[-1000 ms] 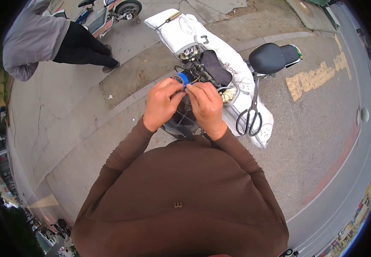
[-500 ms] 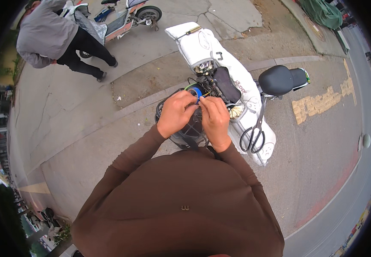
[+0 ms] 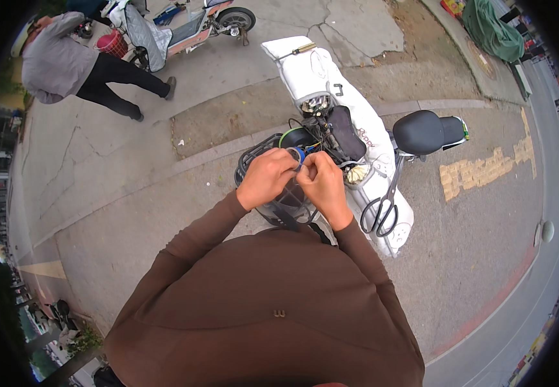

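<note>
Pavement (image 3: pixel 131 213), left hand (image 3: pixel 266 177) gripping blue tape (image 3: pixel 300 155), black basket (image 3: pixel 248 157), contents unclear

Cracked grey concrete pavement (image 3: pixel 86 174); pale stone kerb strip (image 3: pixel 447 104); patchy yellow ground marking (image 3: pixel 476 173); smooth grey roadway (image 3: pixel 508 329); diffuse daylight.

reddish lettering (image 3: pixel 365 137) marks the white cover (image 3: pixel 357 103), and a letter-like emblem (image 3: pixel 279 314) sits on the brown top (image 3: pixel 279 277).

Left past the basket (image 3: pixel 248 157), open pavement (image 3: pixel 131 193); beside my right fingers (image 3: pixel 318 166), the white cover (image 3: pixel 351 97) and scissors (image 3: pixel 388 208) block me!
</note>
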A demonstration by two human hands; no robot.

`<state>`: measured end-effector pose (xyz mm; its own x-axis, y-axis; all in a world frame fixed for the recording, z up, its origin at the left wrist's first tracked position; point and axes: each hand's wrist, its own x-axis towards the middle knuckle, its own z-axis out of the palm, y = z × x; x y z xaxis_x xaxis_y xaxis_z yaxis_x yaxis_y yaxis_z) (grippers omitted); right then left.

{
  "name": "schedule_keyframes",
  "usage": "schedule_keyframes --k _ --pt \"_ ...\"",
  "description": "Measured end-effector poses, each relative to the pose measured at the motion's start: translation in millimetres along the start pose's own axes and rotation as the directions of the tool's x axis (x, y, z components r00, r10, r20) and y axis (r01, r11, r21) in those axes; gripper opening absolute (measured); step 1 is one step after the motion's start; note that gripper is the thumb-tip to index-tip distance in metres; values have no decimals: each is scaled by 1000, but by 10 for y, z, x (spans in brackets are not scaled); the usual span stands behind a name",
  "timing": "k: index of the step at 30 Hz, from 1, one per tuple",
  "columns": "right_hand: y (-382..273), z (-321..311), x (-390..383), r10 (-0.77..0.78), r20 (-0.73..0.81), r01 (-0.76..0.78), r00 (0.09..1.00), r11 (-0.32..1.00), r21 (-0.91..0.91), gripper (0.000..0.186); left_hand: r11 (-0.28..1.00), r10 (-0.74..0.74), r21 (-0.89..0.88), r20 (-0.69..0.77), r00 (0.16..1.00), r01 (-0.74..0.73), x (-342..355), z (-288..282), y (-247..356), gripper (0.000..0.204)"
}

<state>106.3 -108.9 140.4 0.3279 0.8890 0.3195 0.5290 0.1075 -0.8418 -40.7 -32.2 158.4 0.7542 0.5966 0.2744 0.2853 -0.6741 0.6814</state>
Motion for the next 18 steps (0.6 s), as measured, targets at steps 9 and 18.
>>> schedule_keyframes --k 9,18 --pt "34 -28 -1 -39 18 38 999 998 46 14 989 -141 -50 -59 988 138 -41 46 69 15" --pt "37 -15 -89 -185 -122 194 975 979 59 14 996 -87 14 -72 994 89 -80 63 92 12"
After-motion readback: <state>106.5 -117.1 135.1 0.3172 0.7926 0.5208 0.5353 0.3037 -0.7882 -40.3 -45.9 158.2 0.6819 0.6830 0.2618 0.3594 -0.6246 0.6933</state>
